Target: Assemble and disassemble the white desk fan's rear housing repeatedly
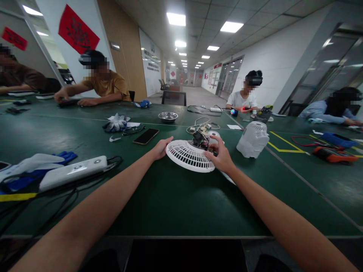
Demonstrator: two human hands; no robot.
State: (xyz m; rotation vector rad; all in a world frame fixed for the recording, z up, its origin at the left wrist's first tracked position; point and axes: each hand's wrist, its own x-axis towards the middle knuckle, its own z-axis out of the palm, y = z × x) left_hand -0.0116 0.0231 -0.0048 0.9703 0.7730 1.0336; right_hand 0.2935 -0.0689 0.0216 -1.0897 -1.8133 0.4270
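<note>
A round white fan grille (pixel 188 155) is tilted above the green table, with a dark motor assembly (pixel 200 139) on its back. My left hand (pixel 163 148) grips the grille's left rim between thumb and fingers. On the other side, my right hand (pixel 221 155) is closed around the motor assembly and the grille's right part; some of its fingertips are hidden behind the motor. A white cable (pixel 202 122) lies just beyond the motor. To the right stands a white plastic housing (pixel 253 139) with slots at its top.
Near the left hand lie a phone (pixel 146 136) and gloves (pixel 117 123). A steel bowl (pixel 168 116) sits farther back. A white power strip (pixel 73 173) with cables is at left; an orange multimeter (pixel 334 155) is at right. Several people sit around the table.
</note>
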